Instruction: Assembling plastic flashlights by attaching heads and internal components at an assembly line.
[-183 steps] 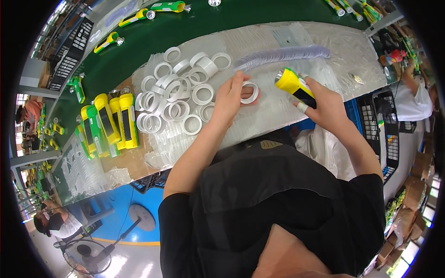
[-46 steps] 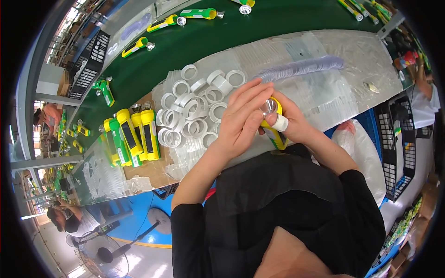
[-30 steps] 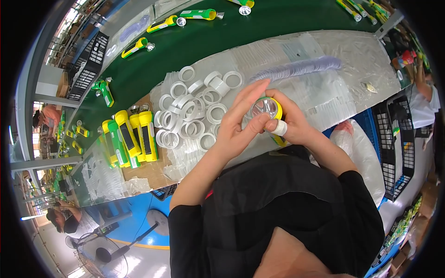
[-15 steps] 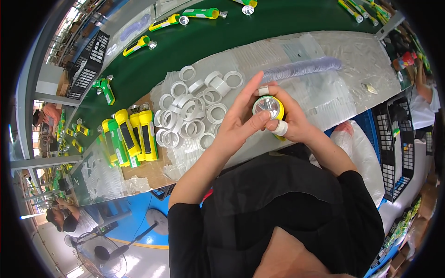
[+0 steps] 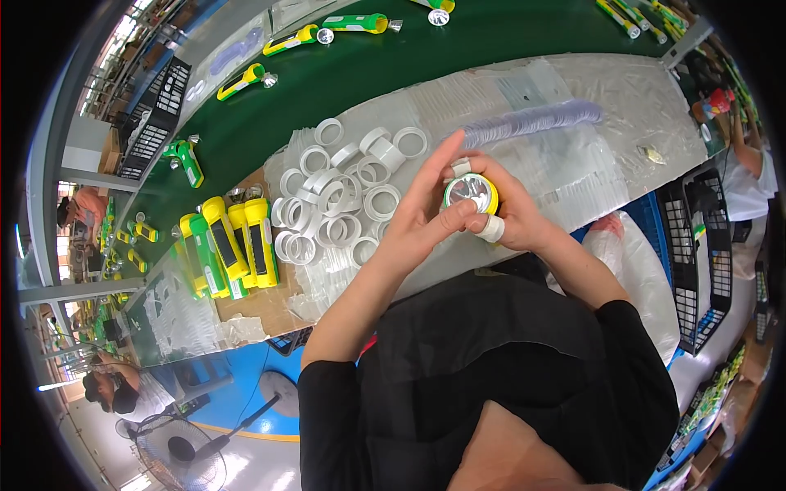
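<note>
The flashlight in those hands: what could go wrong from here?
The left hand has its thumb over the front edge of the yellow flashlight, and might smudge it. The white wrap on the thumb of the right hand could weaken its grip. The loose white rings lie near the left wrist; a sweep might scatter them.

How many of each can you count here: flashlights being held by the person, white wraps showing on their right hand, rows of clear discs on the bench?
Flashlight in right hand: 1
Visible white wraps: 2
Row of clear discs: 1
Total: 4
</note>
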`<state>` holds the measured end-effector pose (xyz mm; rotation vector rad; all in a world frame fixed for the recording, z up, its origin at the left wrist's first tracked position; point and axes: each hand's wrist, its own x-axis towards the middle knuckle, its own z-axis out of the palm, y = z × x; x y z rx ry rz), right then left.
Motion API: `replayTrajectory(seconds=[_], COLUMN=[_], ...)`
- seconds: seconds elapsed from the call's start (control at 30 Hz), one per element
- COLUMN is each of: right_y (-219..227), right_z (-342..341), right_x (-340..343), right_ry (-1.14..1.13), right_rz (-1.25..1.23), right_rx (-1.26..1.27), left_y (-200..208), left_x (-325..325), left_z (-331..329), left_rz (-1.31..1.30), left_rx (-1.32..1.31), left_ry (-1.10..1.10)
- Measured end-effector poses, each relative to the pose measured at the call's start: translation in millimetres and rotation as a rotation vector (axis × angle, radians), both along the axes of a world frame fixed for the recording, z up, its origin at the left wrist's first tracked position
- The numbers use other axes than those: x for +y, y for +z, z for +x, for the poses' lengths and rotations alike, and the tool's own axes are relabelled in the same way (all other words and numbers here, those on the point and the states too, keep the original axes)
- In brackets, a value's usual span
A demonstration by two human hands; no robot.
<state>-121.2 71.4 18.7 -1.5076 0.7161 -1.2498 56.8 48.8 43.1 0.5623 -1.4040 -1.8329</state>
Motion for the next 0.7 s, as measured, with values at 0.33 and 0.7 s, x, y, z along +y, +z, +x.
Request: replayTrajectory(seconds=[0.33, 0.7], right_y=[-8, -38], right_z=[-2, -14], right_x=[-9, -40], right_ry=[0.018, -0.261], right_rz=[-0.029, -0.096], right_rx=[0.013, -0.070], left_y=[-10, -36], left_x=[-7, -117], left_z=[-4, 75], left_rz=[-0.754, -1.119], left_rx=[-0.247, -1.042], left_ry=[0.191, 0.573])
